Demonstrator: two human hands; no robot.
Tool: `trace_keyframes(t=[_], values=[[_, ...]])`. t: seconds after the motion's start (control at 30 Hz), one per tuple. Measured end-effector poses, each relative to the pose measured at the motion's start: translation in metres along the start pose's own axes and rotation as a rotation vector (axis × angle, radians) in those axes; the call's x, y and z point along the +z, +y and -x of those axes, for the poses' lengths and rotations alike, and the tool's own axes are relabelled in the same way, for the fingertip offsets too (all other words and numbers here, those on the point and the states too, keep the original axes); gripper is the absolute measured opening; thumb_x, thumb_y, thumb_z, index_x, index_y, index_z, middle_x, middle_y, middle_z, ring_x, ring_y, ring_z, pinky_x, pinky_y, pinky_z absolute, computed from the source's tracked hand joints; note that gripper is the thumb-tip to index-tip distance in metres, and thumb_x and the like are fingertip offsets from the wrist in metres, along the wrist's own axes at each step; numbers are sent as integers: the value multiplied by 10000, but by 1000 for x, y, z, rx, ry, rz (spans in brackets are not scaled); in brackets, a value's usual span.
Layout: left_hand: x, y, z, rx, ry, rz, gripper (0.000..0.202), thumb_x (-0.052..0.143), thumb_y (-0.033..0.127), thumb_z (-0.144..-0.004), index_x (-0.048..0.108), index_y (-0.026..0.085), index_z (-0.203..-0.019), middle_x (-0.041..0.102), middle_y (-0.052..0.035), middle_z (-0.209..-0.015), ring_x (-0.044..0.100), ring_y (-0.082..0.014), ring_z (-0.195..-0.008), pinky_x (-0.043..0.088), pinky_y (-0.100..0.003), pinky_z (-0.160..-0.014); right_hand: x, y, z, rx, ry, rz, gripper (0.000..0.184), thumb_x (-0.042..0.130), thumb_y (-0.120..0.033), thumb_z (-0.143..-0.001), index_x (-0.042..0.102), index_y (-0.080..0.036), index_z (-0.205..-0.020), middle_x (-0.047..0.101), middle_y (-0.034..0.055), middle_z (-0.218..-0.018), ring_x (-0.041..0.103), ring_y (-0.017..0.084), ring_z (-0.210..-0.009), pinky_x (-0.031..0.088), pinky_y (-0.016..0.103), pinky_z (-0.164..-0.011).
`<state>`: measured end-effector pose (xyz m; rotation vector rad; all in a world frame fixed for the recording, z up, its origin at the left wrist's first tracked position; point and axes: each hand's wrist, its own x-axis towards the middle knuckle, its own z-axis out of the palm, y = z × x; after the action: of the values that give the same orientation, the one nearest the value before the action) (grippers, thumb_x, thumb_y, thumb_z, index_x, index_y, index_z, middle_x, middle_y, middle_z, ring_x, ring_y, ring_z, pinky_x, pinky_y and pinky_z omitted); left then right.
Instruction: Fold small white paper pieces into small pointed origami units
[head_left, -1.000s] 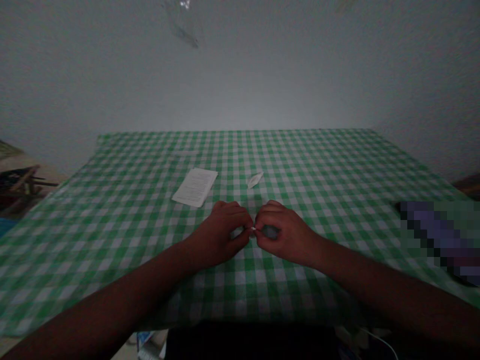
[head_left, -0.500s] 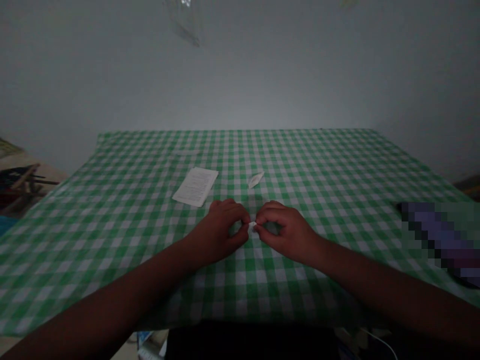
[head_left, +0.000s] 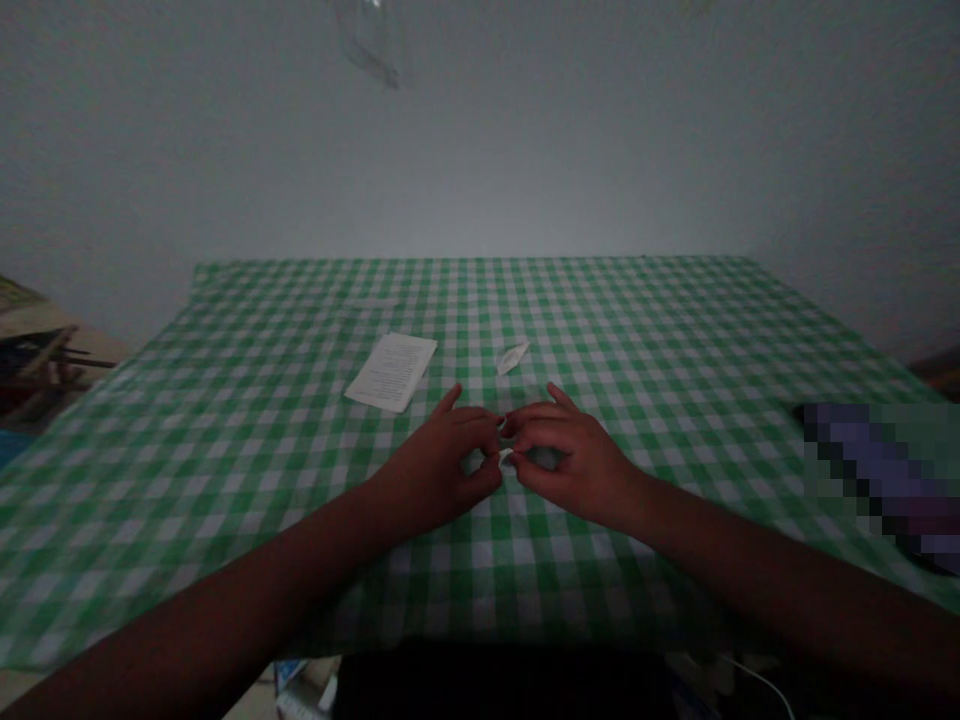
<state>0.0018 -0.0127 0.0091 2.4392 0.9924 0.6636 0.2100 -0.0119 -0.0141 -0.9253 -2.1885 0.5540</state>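
Observation:
My left hand (head_left: 442, 462) and my right hand (head_left: 571, 460) meet fingertip to fingertip over the middle of the green checked tablecloth (head_left: 225, 450). Between them they pinch a tiny white scrap of paper (head_left: 506, 456), mostly hidden by the fingers. Each hand's forefinger sticks out forward while the other fingers stay curled in. A small folded white paper piece (head_left: 512, 357) lies just beyond the hands. A printed white sheet (head_left: 391, 372) lies to its left, ahead of my left hand.
A blurred-out purple object (head_left: 881, 470) lies near the table's right edge. A plain pale wall stands behind the table. At the far left, beyond the table's edge, some wooden furniture (head_left: 37, 360) shows on the floor.
Both forefingers have lifted and now point forward; before, all fingers were curled round the scrap. The hands have stayed in place.

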Motion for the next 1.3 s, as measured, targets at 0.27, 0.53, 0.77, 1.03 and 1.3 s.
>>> trace_keyframes(t=[0.27,0.53,0.77,1.03,1.3], values=[[2,-3,1,-42,-10,94,66,578,166,-817,576,206,-765,723,-1,-802,689,-207,-1089,278,-498,-1199,-2,0,1,39,14,-73,66,691,-190,-792,685,-230,-740,457,64,-1509,446,266,-1382,224,547,-1181],[1,1,2,-70,-39,151,62,584,178,-794,588,203,-737,713,18,-762,712,-210,-1023,235,-540,-1207,-3,0,0,27,-72,-119,109,702,-177,-761,627,-223,-696,561,78,-1421,441,262,-1388,170,584,-1182],[-2,8,2,-49,-55,169,92,578,162,-803,578,192,-715,674,43,-717,685,-114,-701,246,-516,-1206,-4,-5,-2,5,-100,-130,174,706,-152,-729,560,-220,-664,638,68,-1328,496,257,-1345,154,598,-1180],[-3,6,1,-14,-88,208,111,552,185,-864,574,190,-754,687,21,-788,653,-115,-716,299,-498,-1174,-2,0,-1,-10,-83,-236,137,704,-138,-758,613,-214,-689,535,78,-1453,489,251,-1353,242,545,-1181],[-13,6,1,-60,-124,262,126,556,215,-893,623,212,-787,704,1,-825,682,-170,-871,341,-488,-1147,-6,0,-1,47,-78,-416,116,700,-147,-802,665,-216,-716,514,53,-1475,464,246,-1374,406,476,-1118]])
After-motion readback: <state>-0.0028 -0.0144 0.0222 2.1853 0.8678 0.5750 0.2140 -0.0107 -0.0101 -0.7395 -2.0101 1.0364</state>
